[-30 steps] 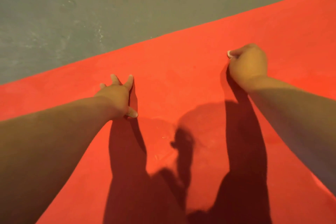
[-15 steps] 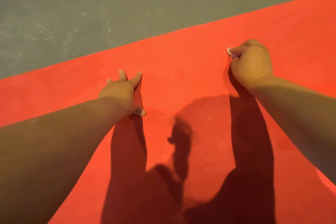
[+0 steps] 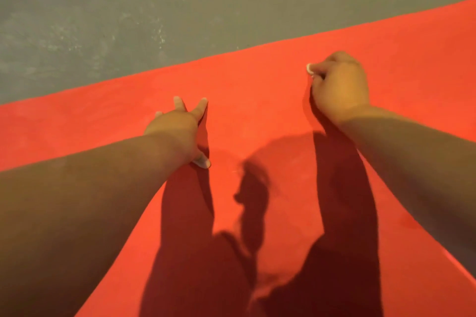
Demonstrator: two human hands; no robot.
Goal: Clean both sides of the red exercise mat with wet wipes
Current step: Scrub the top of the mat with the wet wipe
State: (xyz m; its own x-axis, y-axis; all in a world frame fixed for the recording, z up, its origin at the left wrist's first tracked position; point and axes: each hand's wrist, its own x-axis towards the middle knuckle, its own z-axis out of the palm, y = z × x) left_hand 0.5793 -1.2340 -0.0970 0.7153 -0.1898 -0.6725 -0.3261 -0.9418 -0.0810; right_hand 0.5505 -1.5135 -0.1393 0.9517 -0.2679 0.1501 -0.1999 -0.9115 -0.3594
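Observation:
The red exercise mat (image 3: 257, 100) lies flat on the floor and fills the lower part of the view. Its far edge runs from the left up to the right. My left hand (image 3: 177, 128) presses on the mat with its fingers spread and straight and its thumb out to the side. Farther right, nearer the far edge, my right hand (image 3: 340, 87) rests on the mat with its fingers curled into a fist. Only pale nail tips show at the front of that fist. No wet wipe is visible, and anything under the fist is hidden.
Bare grey floor (image 3: 180, 8) with pale scuff marks lies beyond the mat's far edge. Dark shadows of my arms and head fall across the near part of the mat. The mat's right edge shows at the lower right.
Both hands have slid a little toward the mat's far edge, and the view has shifted with them. The left hand stays spread and the right stays curled.

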